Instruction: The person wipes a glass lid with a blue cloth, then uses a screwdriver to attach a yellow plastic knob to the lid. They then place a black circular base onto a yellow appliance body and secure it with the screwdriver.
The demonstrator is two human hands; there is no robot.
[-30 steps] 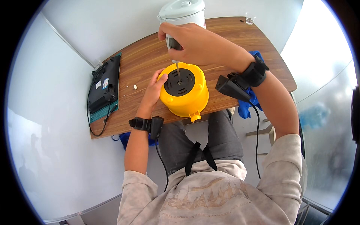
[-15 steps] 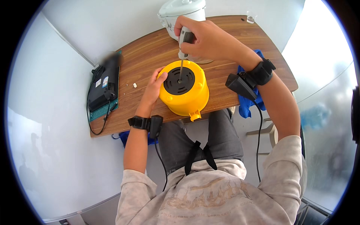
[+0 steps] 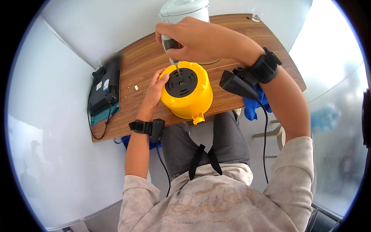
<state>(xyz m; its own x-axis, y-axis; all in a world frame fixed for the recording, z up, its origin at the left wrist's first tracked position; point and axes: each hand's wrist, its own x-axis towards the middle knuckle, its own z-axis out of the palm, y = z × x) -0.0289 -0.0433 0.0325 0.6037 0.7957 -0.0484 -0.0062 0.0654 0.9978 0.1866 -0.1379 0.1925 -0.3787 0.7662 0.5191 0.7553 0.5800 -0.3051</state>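
My right hand [image 3: 193, 40] is closed around the grey and white handle of a screwdriver [image 3: 167, 40]. The shaft slants down to the middle of a black slotted disc [image 3: 179, 88], where its tip meets or nearly meets a small central fastener. That disc is the top-facing base of a round yellow appliance housing [image 3: 197, 104], which stands near the table's front edge with a small yellow lug toward me. Against the housing's left side, my left hand [image 3: 155, 89] grips the rim, its thumb on top and its other fingers partly hidden behind the wall.
The wooden table [image 3: 139, 54] carries a white lidded appliance [image 3: 185, 11] at the back and a clear cup [image 3: 256, 17] far right. A black device [image 3: 106, 87] lies on a green mat at left. A small white piece [image 3: 136, 87] and a blue cloth [image 3: 253, 106] are also there.
My right hand has swung left and the screwdriver's handle now leans left, while its tip stays near the disc's middle. The left hand keeps its hold on the housing.
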